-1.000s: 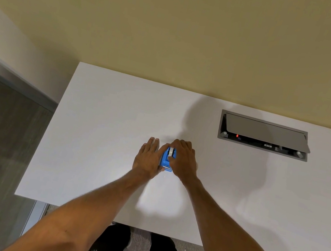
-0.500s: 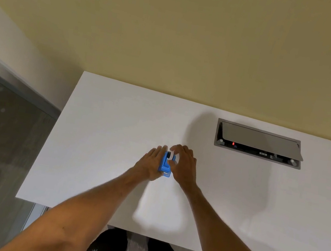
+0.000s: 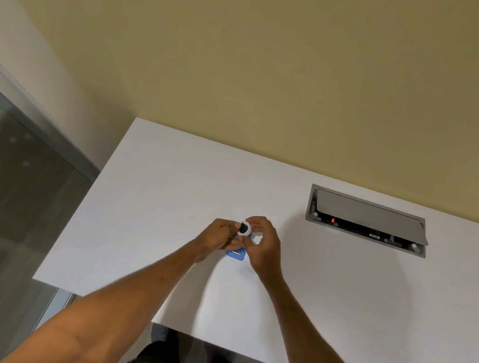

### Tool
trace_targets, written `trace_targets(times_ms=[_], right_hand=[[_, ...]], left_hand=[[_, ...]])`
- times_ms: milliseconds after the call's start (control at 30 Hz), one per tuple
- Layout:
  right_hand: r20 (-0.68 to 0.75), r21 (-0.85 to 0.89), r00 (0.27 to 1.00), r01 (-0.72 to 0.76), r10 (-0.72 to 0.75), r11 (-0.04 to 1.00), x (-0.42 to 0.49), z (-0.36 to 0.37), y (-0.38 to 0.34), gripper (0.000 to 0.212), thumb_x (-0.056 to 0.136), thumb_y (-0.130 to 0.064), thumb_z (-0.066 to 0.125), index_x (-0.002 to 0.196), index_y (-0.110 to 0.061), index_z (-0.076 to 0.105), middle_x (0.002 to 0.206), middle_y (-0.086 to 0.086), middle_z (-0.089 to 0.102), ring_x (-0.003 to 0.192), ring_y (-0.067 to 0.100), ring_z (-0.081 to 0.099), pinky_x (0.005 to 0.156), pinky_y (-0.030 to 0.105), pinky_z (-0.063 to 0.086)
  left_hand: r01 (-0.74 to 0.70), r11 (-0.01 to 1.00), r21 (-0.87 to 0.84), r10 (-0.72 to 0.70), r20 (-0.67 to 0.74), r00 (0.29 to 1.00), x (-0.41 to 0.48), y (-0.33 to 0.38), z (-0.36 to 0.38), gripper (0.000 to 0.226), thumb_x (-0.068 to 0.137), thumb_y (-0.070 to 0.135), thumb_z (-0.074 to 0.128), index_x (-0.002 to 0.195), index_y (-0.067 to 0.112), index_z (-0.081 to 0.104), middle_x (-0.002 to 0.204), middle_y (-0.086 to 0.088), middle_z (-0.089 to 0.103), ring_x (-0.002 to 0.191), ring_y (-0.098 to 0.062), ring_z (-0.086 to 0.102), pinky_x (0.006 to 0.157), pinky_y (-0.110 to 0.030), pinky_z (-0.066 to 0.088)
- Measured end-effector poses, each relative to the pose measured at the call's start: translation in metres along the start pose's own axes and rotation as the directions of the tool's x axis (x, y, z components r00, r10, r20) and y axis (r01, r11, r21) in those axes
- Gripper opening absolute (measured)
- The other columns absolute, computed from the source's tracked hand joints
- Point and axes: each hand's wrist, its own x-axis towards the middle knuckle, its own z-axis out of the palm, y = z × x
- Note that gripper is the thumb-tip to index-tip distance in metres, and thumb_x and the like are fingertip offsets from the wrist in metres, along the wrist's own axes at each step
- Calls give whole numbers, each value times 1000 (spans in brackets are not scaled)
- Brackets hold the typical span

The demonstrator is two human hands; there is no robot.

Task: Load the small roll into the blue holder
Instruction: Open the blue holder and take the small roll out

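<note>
Grip: my left hand (image 3: 217, 235) pinches the roll (image 3: 244, 228) by its rim, fingers closed on it; my right hand (image 3: 265, 246) is curled beside it, fingertips near the roll's far edge, and I cannot tell whether it is touching or holding anything. The roll is off the counter (image 3: 146, 213), directly above the holder (image 3: 236, 253), which sits on the counter between my two wrists.

Step, as I judge it: seat the roll. I would square the dark core to the holder's slot, lower straight down and steady the holder with the right hand so it does not skate on the smooth top.

Materials: roll is a small white ring with a dark centre, probably light. Holder is blue, apparently hard plastic, blocky, mostly hidden by my hands. Counter is matte white, flat. Grey metal hatch (image 3: 367, 220) well right of the holder, lid propped.
</note>
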Motion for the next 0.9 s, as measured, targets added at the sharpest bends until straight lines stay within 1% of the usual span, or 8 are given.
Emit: trace_targets(times_ms=[200,333,400,500,567,700,800,900], right_hand=[[69,53,997,-33,29,998,-13,-15,2,28,89,2,73,116,-6,65,114,7,70,107,26,66,95,31,56],[114,86,990,-91,81,992,-17,-23,4,39,87,3,75,122,-8,64,119,6,70,107,19,65,84,4,49],[131,105,985,-129,115,986,-20,-24,3,45,87,3,75,129,-11,64,125,5,68,113,17,63,88,7,51],[132,132,982,-152,135,979,-23,-23,0,37,87,3,74,121,-12,69,123,6,68,115,24,66,101,39,58],[142,130,979,-164,145,978,-23,-21,-2,36,87,5,74,119,-10,69,122,8,67,115,26,66,102,48,56],[167,112,972,-183,163,977,-18,-14,-8,38,84,5,78,118,-7,66,123,12,63,113,28,66,101,47,58],[173,101,968,-203,184,974,-13,-10,-11,36,84,1,79,117,-8,67,123,14,65,109,26,68,96,39,60],[172,40,965,-206,196,978,-10,-8,-11,36,83,-7,83,116,-13,69,118,8,67,104,22,70,83,18,55]], left_hand=[[-27,993,-111,30,31,999,-13,-7,10,45,112,21,49,127,-19,60,103,-19,56,99,-29,49,97,-41,41],[-46,992,-116,42,-37,998,-21,-8,20,37,111,20,52,130,-8,68,111,-31,71,102,-35,69,113,-46,53],[-57,992,-116,49,-68,996,-24,-9,23,35,110,19,53,131,-5,69,122,-30,74,115,-44,73,113,-50,54],[-74,992,-101,64,-96,993,-28,-12,24,34,110,17,54,128,-6,71,124,-30,74,118,-48,72,110,-51,57],[-81,992,-95,71,-105,992,-29,-14,23,33,109,17,56,125,-6,72,122,-31,75,113,-48,74,104,-48,61],[-82,990,-114,66,-143,988,-29,-14,19,29,108,15,58,119,-4,76,114,-29,78,106,-47,76,77,-26,68],[-20,991,-131,7,-102,995,-26,-10,12,32,109,15,52,118,-5,75,113,-27,78,110,-44,76,93,-34,66],[85,979,-185,-95,-49,994,-19,-4,6,31,106,17,49,112,2,74,118,-25,78,116,-40,74,111,-46,57]])
